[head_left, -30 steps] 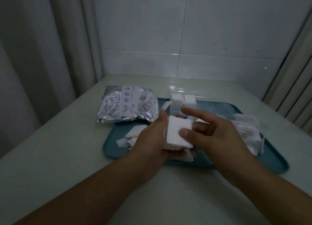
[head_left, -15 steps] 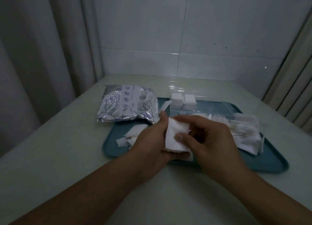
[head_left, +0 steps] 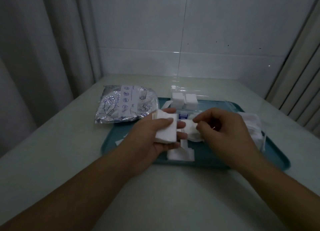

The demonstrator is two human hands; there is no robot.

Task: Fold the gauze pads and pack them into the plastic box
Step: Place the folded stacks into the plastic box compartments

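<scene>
Gauze pad (head_left: 166, 130), folded and white, lies across the palm and fingers of the left hand (head_left: 152, 140), with the thumb curled over its top edge to pin it there. Just to its right, the right hand (head_left: 223, 132) pinches a second, crumpled piece of gauze (head_left: 193, 131) between thumb and curled fingers; the two pieces are close together, above the teal tray (head_left: 259, 161). More loose gauze (head_left: 180, 154) lies on the tray directly under the hands, and a heap of unfolded gauze (head_left: 254, 128) sits at the tray's right side. Behind the hands stands the clear plastic box (head_left: 199, 107), with two stacks of folded pads (head_left: 184, 99) in its far part. A silver foil bag (head_left: 126, 106) rests left of the box, partly on the tray's corner.
</scene>
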